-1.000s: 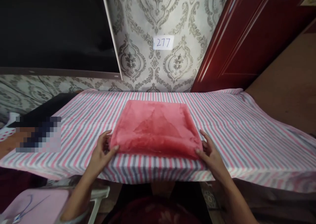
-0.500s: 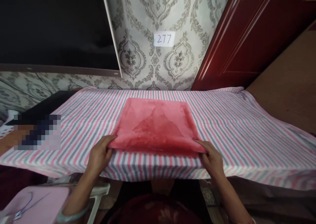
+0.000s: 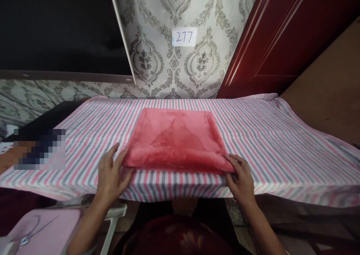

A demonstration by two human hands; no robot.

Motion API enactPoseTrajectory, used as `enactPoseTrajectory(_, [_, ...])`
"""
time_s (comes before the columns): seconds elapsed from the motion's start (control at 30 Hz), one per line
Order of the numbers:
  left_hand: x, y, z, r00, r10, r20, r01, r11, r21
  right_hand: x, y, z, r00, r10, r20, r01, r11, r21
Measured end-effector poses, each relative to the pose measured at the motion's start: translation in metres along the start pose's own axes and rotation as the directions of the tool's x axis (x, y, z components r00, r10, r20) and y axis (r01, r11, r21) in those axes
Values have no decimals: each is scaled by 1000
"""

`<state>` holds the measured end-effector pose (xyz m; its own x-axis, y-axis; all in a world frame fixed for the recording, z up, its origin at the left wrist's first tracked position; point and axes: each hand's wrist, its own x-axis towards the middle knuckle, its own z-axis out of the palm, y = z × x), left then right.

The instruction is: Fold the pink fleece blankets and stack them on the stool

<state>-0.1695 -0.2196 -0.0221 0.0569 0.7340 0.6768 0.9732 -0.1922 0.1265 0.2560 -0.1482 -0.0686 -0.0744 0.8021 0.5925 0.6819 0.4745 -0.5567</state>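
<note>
A pink-red plush cloth [image 3: 177, 138], soft and folded into a flat rectangle, lies on a striped tablecloth [image 3: 264, 150]. Its near edge is thick and rounded, a darker red than the rest. My left hand [image 3: 111, 172] is at its near left corner with fingers apart; the thumb and index finger are close to the edge without a firm hold. At the near right corner, my right hand [image 3: 240, 172] pinches the cloth, fingers above and thumb below.
A dark screen [image 3: 62, 30] stands at the back left, before a patterned wall with a paper [image 3: 184, 36] marked 277. A red wooden panel [image 3: 270, 45] rises at the back right. A pink stool or chair [image 3: 47, 228] sits below the table's left side; another person's arm [image 3: 7, 159] shows at far left.
My left hand has loosened from the left corner and spread its fingers. The right hand stays at the right corner. The whole view has shifted slightly.
</note>
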Motion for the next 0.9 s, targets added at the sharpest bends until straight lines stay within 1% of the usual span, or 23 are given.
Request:
enactPoseTrajectory(0.07, [2,13,1,995,102,-3,-102,995,19,0,-5,-2,1000,-3,-16,3,1000,-7])
enactPoseTrajectory(0.13, [5,23,5,982,186,36,-186,983,5,3,-11,-5,1000,11,-9,-11,1000,4])
enactPoseTrajectory(0.17, [8,25,7,977,207,59,-207,978,-1,7,-15,-7,1000,25,-7,-25,1000,16])
enactPoseTrajectory(0.23, [15,26,11,974,202,105,-203,979,0,18,-22,-10,997,74,-11,-73,995,69])
enactPoseTrajectory(0.3, [24,23,12,974,164,157,-165,986,-2,32,-29,-11,981,196,5,-193,960,204])
enactPoseTrajectory(0.33, [30,20,13,972,137,192,-138,990,-8,40,-32,-9,960,278,30,-274,913,302])
enactPoseTrajectory(0.37, [37,18,13,969,105,226,-104,994,-13,48,-34,-6,932,357,64,-351,843,408])
enactPoseTrajectory(0.4, [44,16,14,965,66,253,-65,998,-12,57,-36,-2,901,422,100,-410,756,510])
enactPoseTrajectory(0.43, [51,14,15,962,24,273,-23,1000,-7,64,-37,3,875,467,126,-442,667,600])
enactPoseTrajectory(0.47, [58,12,17,957,-15,290,16,1000,1,72,-38,10,858,495,136,-446,589,674])
enactPoseTrajectory(0.5, [64,12,19,951,-50,304,49,999,12,78,-39,16,848,515,127,-431,528,732])
enactPoseTrajectory(0.53, [70,11,22,947,-77,313,74,997,23,82,-39,23,840,532,112,-409,484,773])
enactPoseTrajectory(0.6, [78,12,26,941,-107,321,99,994,42,87,-40,35,828,555,84,-376,437,817])
enactPoseTrajectory(0.67, [79,15,28,949,-103,298,92,994,54,87,-40,42,825,560,77,-365,425,828])
enactPoseTrajectory(0.73, [74,21,25,972,-56,229,45,998,54,85,-39,44,827,555,87,-372,425,825])
enactPoseTrajectory(0.8, [64,32,20,995,-17,94,10,998,69,86,-37,44,830,548,106,-387,428,816])
enactPoseTrajectory(0.87, [52,46,17,999,16,-48,-13,997,76,90,-36,44,834,539,122,-397,430,811])
enactPoseTrajectory(0.9, [47,54,16,995,56,-79,-52,997,58,92,-35,43,834,536,129,-399,426,812])
